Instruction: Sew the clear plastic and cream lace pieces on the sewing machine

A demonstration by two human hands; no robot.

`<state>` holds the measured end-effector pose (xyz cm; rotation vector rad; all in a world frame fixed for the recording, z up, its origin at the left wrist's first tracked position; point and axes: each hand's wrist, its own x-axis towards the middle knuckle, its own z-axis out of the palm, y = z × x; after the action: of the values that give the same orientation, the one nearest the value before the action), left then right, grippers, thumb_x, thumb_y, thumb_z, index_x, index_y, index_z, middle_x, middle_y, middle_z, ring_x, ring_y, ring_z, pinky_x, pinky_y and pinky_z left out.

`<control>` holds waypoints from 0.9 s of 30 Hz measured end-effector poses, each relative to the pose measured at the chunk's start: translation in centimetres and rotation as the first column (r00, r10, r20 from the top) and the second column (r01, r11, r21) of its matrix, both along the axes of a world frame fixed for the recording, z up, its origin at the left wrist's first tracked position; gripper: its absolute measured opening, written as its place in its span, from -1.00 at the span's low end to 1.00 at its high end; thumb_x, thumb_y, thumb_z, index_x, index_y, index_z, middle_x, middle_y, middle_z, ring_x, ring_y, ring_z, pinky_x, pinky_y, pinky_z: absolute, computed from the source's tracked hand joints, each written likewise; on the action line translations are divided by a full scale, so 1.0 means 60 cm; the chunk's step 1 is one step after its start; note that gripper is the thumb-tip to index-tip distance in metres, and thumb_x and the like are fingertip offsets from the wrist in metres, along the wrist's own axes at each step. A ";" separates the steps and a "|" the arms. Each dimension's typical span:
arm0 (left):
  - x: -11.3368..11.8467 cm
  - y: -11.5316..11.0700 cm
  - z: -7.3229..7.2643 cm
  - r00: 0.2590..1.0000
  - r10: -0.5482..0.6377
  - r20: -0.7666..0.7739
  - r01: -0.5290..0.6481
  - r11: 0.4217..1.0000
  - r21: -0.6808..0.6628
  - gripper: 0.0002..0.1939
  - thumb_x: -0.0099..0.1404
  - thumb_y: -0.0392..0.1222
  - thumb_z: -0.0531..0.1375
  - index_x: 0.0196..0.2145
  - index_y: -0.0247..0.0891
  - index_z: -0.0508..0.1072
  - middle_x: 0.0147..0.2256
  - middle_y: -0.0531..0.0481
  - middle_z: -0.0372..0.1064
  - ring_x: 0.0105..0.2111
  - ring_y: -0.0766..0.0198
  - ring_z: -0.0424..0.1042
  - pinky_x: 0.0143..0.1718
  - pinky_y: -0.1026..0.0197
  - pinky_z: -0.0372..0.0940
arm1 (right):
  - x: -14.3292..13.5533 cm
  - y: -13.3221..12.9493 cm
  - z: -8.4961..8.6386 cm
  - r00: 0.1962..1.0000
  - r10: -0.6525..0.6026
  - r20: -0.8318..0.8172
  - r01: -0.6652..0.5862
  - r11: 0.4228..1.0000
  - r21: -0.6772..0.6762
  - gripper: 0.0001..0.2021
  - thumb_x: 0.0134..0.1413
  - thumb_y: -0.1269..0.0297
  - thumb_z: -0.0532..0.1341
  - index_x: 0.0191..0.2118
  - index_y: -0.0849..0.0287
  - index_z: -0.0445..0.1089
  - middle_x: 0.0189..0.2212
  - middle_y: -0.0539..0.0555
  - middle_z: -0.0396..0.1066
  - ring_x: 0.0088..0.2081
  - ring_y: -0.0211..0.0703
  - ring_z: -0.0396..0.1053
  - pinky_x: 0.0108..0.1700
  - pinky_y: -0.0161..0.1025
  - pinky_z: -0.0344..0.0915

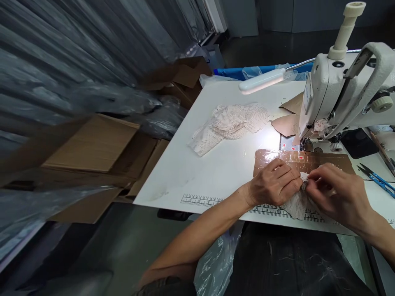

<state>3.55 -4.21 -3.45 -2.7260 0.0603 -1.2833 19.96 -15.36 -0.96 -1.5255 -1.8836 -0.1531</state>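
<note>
Left hand point(276, 183), lace piece point(295, 206), right hand point(341, 195): one row, tabletop's point(173, 172) near edge.
Left, pinching lace's top; lace between, longer way toward its holder, over printed ruler point(200, 200); right, fingertips at lace, grip unclear from here.

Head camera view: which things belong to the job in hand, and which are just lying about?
Likely in the job:
small pale lace piece, in the left hand, right hand at its edge
white metal sewing machine
cream lace heap, probably

Seemingly lying about:
blue-handled snips
flat black rectangular object
open brown cardboard box
</note>
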 end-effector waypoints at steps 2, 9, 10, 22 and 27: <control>-0.002 0.000 -0.002 1.000 0.010 -0.010 -0.011 0.987 -0.161 -0.94 0.42 -0.34 0.11 -0.24 -0.30 0.37 -0.27 -0.07 0.53 -0.32 0.29 0.49 -0.28 0.20 0.37 | 0.006 -0.001 0.007 0.978 -0.001 -0.210 0.014 0.998 0.058 -0.95 0.20 0.42 0.17 -0.25 0.12 0.33 -0.45 -0.02 0.37 -0.51 -0.30 0.33 -0.52 -0.32 0.26; -0.017 0.025 -0.013 0.964 -0.201 -0.173 -0.122 0.243 -0.962 -0.69 0.26 -0.15 0.33 -0.15 -0.33 0.34 -0.35 -0.01 0.49 -0.35 0.33 0.52 -0.31 0.27 0.44 | 0.035 0.006 -0.018 0.992 0.077 0.104 -0.066 0.993 -0.097 -0.53 0.23 0.14 0.17 0.21 0.12 0.22 0.03 0.28 0.37 0.01 0.15 0.39 -0.11 0.07 0.42; -0.020 0.031 -0.013 0.955 -0.222 -0.195 -0.149 0.208 -0.967 -0.67 0.24 -0.16 0.35 -0.14 -0.34 0.35 -0.32 -0.03 0.49 -0.34 0.32 0.51 -0.31 0.26 0.43 | 0.038 0.008 -0.029 0.989 0.068 0.131 -0.050 0.990 -0.135 -0.55 0.27 0.17 0.14 0.23 0.11 0.20 0.05 0.27 0.37 0.02 0.16 0.39 -0.10 0.08 0.42; -0.057 0.011 0.023 0.868 -0.037 -0.496 -0.414 0.498 -0.762 -0.63 0.19 0.02 0.39 -0.18 -0.27 0.48 -0.22 -0.04 0.45 -0.21 0.19 0.43 -0.19 0.11 0.39 | 0.048 -0.002 -0.063 0.995 0.026 0.101 -0.010 0.988 -0.152 -0.69 0.31 0.27 0.08 0.12 0.10 0.33 -0.05 0.28 0.43 -0.06 0.22 0.43 -0.14 0.18 0.42; -0.051 -0.005 0.003 0.916 -0.052 -0.398 -0.318 0.510 -0.799 -0.64 0.18 -0.01 0.40 -0.16 -0.26 0.50 -0.12 -0.08 0.48 -0.11 0.15 0.47 -0.07 0.05 0.41 | 0.037 0.004 -0.069 0.997 0.021 0.079 -0.010 0.991 -0.133 -0.69 0.28 0.30 0.10 0.10 0.10 0.35 -0.05 0.30 0.42 -0.06 0.26 0.42 -0.19 0.15 0.38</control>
<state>0.50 -4.52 -3.28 -3.6438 -1.0342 -0.8044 22.18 -15.10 -5.07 -1.6142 -2.0031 -0.0847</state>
